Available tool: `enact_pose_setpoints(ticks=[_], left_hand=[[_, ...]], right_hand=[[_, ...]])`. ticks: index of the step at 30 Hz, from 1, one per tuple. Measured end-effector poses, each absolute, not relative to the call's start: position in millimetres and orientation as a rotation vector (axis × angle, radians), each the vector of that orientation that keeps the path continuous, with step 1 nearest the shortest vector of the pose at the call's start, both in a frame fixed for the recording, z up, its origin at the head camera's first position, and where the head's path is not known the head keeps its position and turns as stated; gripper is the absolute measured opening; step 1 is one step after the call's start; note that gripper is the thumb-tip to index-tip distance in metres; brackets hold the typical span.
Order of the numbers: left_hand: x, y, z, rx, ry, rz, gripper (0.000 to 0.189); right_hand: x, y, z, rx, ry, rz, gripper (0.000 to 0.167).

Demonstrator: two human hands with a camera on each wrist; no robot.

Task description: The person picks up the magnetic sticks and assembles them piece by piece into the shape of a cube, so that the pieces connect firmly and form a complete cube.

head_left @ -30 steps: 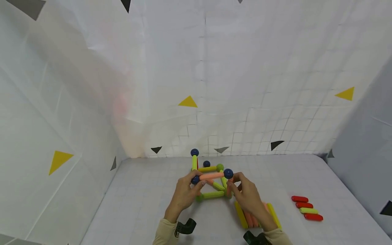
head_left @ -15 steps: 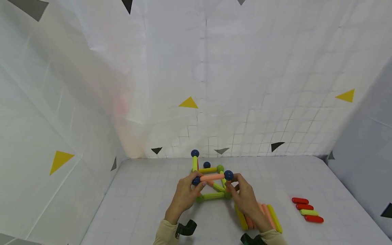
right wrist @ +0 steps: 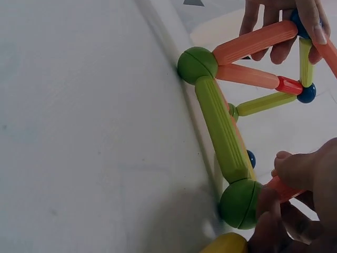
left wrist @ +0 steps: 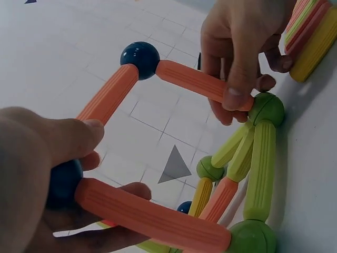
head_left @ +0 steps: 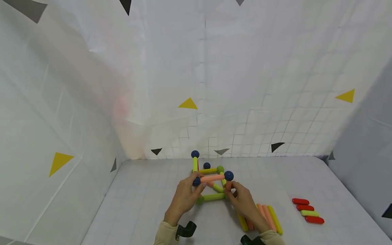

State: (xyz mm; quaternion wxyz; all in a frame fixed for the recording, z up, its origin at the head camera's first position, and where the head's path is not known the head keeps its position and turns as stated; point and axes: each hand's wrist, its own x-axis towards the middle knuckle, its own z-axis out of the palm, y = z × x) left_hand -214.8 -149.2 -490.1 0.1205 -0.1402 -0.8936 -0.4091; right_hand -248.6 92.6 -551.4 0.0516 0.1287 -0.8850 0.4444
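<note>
Our left hand (head_left: pixel 183 194) grips the blue ball (head_left: pixel 196 181) at the left end of the orange top rod (head_left: pixel 212 178); our right hand (head_left: pixel 244 201) pinches the upright rod (left wrist: pixel 189 78) beneath the top rod's right end. Below the top rod we see a green rod (head_left: pixel 213 197), and well right of it, red sticks (head_left: pixel 314 219).

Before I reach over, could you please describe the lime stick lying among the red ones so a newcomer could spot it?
On the white table, look right of the person's right hand, past the yellow and orange sticks, to a row of four. Third from the far end, between red sticks, lies the lime stick, the row's only one that is not red.
</note>
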Motion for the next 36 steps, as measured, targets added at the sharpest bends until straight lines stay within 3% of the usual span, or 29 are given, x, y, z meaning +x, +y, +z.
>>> enact_pose_setpoints(ticks=[6, 14, 29, 36], left_hand=[[-210.8, -159.8, -484.1, -0.419, -2.59, -1.22, 0.038], [-209.5, -172.6, -475.9, -0.467, -2.562, -1.284, 0.025], [-212.9, -173.7, -475.8, -0.509, -2.581, -1.321, 0.029], [-213.6, -174.7, -477.8, -0.522, -2.575, -1.333, 0.031]], right_hand=[[-251.2, 91.7, -556.3, 0.376, -2.705, 1.379, 0.02], [-252.6, 94.0, -559.9, 0.394, -2.665, 1.35, 0.025], [-256.0, 97.7, -566.7, 0.36, -2.698, 1.384, 0.029], [-257.3, 113.1, -556.8, 0.437, -2.741, 1.397, 0.045]])
